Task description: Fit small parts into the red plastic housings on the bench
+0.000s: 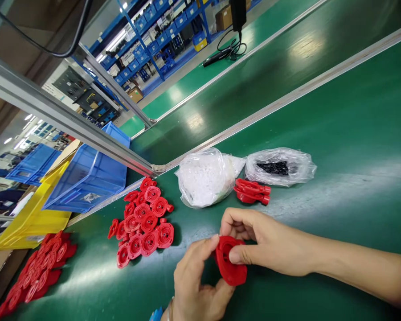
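1. Head view: the left hand's grip pinches the red part by its edge, above the green surface.
2. Head view: the right hand's thumb sits in the part's recess; I cannot tell whether that grip closes on anything.
3. Head view: uneven thumb pressure could twist the part loose; a slip could knock the nearby red pieces against the open bag of black bits.

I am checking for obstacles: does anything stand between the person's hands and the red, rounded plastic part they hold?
Nothing visible does. The left hand and right hand both touch the red, rounded plastic part directly. Whatever lies beneath the right thumb is hidden.
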The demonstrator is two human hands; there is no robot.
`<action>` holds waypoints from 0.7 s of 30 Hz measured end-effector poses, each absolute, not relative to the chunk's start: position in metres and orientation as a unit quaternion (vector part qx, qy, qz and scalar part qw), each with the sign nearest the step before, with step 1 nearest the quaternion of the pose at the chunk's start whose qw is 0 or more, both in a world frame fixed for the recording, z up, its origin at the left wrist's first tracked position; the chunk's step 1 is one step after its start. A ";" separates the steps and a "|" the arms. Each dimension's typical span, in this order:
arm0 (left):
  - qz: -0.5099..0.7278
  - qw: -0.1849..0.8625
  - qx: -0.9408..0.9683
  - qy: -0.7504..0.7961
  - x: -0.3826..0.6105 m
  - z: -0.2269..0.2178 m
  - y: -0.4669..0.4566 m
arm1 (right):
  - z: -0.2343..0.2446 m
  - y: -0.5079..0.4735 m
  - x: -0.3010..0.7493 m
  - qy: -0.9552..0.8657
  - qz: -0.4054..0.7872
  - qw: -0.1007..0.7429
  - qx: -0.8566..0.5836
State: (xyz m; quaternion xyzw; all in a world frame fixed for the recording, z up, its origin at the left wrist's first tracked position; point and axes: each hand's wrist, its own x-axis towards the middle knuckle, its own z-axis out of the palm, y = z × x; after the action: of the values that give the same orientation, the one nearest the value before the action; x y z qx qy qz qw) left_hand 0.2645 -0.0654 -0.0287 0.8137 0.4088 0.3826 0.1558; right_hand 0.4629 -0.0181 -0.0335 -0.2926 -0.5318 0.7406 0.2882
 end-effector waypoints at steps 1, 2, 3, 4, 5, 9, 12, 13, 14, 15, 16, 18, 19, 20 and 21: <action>0.384 0.155 0.813 0.409 0.265 -0.028 -0.067 | -0.033 -0.019 0.462 -0.536 0.737 0.284 -0.297; 0.386 0.153 0.814 0.407 0.266 -0.028 -0.069 | -0.033 -0.020 0.461 -0.545 0.729 0.282 -0.304; 0.384 0.151 0.816 0.405 0.268 -0.028 -0.071 | -0.033 -0.022 0.461 -0.560 0.716 0.278 -0.311; 0.378 0.152 0.818 0.407 0.269 -0.027 -0.071 | -0.035 -0.022 0.459 -0.579 0.699 0.273 -0.320; 0.364 0.157 0.821 0.412 0.269 -0.027 -0.071 | -0.037 -0.023 0.458 -0.600 0.678 0.267 -0.331; 0.262 0.190 0.833 0.449 0.265 -0.025 -0.060 | -0.045 -0.018 0.460 -0.711 0.519 0.285 -0.378; 0.209 0.117 0.842 0.484 0.248 -0.022 -0.042 | -0.039 -0.003 0.482 -0.752 0.354 0.383 -0.403; 0.192 0.077 0.840 0.501 0.240 -0.021 -0.036 | -0.034 0.004 0.493 -0.754 0.311 0.402 -0.416; 0.174 0.041 0.836 0.518 0.232 -0.020 -0.030 | -0.029 0.011 0.505 -0.760 0.278 0.401 -0.430; 0.155 0.010 0.830 0.535 0.224 -0.020 -0.025 | -0.024 0.018 0.516 -0.773 0.255 0.382 -0.438; 0.136 -0.014 0.822 0.553 0.216 -0.019 -0.020 | -0.021 0.024 0.526 -0.792 0.233 0.350 -0.443; 0.099 -0.051 0.798 0.592 0.205 -0.017 -0.015 | -0.018 0.031 0.539 -0.827 0.178 0.274 -0.457; 0.084 -0.066 0.785 0.610 0.202 -0.016 -0.014 | -0.019 0.033 0.542 -0.838 0.145 0.239 -0.468; 0.072 -0.076 0.774 0.624 0.202 -0.015 -0.014 | -0.022 0.033 0.542 -0.845 0.114 0.208 -0.480; 0.070 -0.082 0.767 0.632 0.203 -0.015 -0.015 | -0.025 0.031 0.540 -0.848 0.089 0.181 -0.490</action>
State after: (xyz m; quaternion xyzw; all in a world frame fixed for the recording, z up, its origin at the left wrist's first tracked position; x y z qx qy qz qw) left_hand 0.2031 -0.0154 -0.0145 0.7675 0.6320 0.0696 -0.0819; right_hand 0.5399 0.0313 -0.0248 -0.4898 -0.8481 0.0888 0.1814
